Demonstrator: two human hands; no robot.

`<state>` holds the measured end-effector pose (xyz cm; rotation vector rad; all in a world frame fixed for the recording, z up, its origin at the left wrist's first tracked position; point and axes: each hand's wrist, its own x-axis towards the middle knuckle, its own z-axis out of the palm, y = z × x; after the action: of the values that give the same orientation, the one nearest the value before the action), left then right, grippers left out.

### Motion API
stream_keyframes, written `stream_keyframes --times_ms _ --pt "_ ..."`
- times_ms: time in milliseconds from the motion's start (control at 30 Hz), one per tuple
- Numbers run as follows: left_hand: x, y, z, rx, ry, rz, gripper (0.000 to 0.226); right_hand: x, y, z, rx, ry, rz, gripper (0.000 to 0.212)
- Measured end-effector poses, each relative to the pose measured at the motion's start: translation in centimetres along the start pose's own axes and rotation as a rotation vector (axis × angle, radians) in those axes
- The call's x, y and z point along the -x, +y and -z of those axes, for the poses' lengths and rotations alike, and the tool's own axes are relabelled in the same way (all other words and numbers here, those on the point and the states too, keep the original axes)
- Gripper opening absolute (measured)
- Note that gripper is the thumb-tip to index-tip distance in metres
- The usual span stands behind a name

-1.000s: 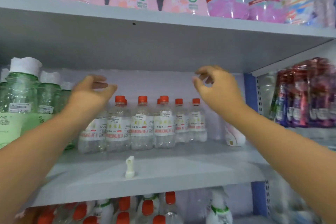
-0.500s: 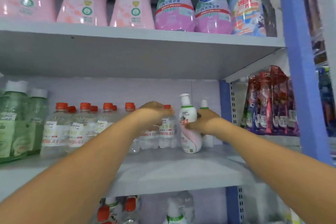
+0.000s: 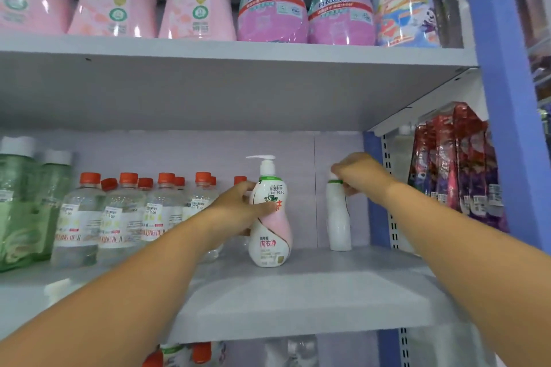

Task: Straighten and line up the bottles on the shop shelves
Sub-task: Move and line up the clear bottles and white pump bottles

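- Left hand (image 3: 241, 205) grips the pump bottle (image 3: 270, 217), upright mid-shelf; right hand (image 3: 362, 176) pinches the white bottle (image 3: 338, 217) top near the back wall.
- Bare shelf (image 3: 313, 301) lies before both.
- Since before, I've pulled the two bottles apart.

A grey metal shelf board (image 3: 313, 304) runs across the lower half of the view, its front edge nearest the camera. Above it the underside of a second grey board (image 3: 208, 89) slopes back to a pale lilac back panel (image 3: 167, 152) with one vertical seam. At the right edge stands a blue upright (image 3: 504, 92) (a slotted white strip (image 3: 390, 197) runs beside it). Light is even and soft.
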<state>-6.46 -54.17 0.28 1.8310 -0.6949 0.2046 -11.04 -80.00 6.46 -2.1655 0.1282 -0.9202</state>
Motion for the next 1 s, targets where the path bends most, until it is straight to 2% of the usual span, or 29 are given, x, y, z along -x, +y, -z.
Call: stream_keyframes --times_ms 67,133,167,267,333,433,533,700,800,867,967,1000 --pt "0.0 -0.2 0.1 0.009 0.014 0.005 0.040 -0.7 1.9 -0.8 0.180 -0.017 -0.070 0.053" --pt "0.0 -0.4 0.2 -0.003 0.015 0.018 0.046 -0.9 3.5 -2.2 0.136 -0.176 -0.183 0.081" --pt "0.1 -0.5 0.1 0.000 -0.004 0.030 0.048 -1.0 4.1 -2.7 0.118 -0.237 -0.208 0.084" --pt "0.6 -0.7 -0.3 0.029 -0.073 0.061 0.056 -0.6 4.5 -3.1 0.078 -0.284 -0.221 0.068" --pt "1.3 -0.3 -0.4 0.025 -0.082 0.061 0.054 0.5 3.8 -2.8 0.022 -0.298 -0.231 0.054" --pt "2.8 0.6 0.0 0.015 -0.108 0.060 0.047 3.0 2.0 -2.5 -0.007 -0.343 -0.214 0.053" --pt "5.9 1.5 0.9 -0.011 -0.105 0.009 0.051 7.6 -0.7 -2.0 -0.004 -0.336 -0.123 0.051" --pt "15.4 3.1 4.0 0.021 0.023 -0.170 0.046 17.7 -6.1 -1.8 -0.033 -0.194 0.100 0.040" --pt "21.0 3.0 5.4 0.080 0.120 -0.272 0.045 23.7 -9.0 -2.2 -0.206 -0.151 0.235 0.053" --pt "24.7 1.6 6.5 0.114 0.181 -0.285 0.046 26.7 -10.5 -3.8 -0.261 -0.183 0.302 0.050" --pt "30.0 -2.1 8.9 0.185 0.282 -0.231 0.058 31.0 -9.8 -7.1 -0.142 -0.412 0.321 0.034" --pt "31.5 -3.8 9.6 0.174 0.309 -0.184 0.062 32.7 -8.9 -8.1 -0.207 -0.406 0.311 0.040"
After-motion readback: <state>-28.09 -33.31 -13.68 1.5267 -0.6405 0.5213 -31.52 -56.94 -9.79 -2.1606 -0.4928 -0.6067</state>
